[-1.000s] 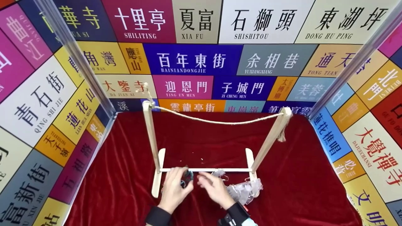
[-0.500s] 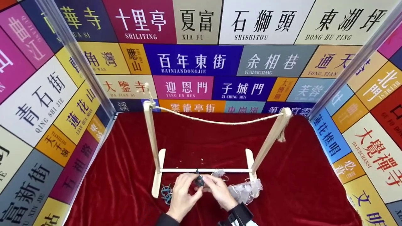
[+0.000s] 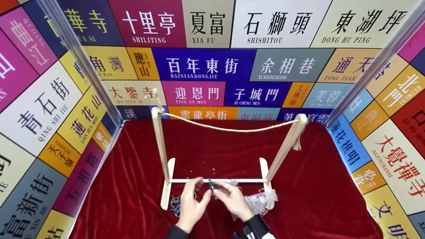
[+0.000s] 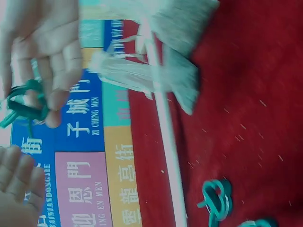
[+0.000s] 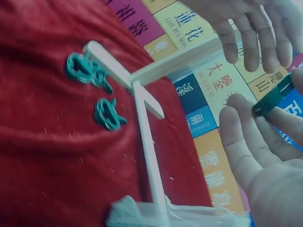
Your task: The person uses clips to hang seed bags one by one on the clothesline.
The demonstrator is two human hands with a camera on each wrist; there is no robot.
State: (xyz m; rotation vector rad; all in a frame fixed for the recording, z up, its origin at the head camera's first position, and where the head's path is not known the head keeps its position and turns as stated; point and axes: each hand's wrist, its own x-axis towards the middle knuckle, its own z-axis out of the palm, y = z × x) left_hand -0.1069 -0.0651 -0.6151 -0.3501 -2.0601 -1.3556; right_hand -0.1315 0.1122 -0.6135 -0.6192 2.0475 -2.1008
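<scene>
Green clip, one: pinched by the right hand, near the wooden frame; left hand, on it a moment earlier, had come off as I watched, fingers loosely parted, so the right bore it alone. Further clips lay at the frame's left end; clear bag, its right; red cloth beneath; sign-printed walls behind and beside

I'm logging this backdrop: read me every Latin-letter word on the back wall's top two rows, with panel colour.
"UA SI" (partial): navy panel
"SHILITING": magenta panel
"XIA FU": taupe panel
"SHISHITOU": white panel
"DONG HU PING": cream panel
"WAN" (partial): yellow panel
Too small: orange panel
"BAINIANDONGJIE": blue panel
"YUXIANGXIANG": grey panel
"TONG TIAN": peach panel
</scene>
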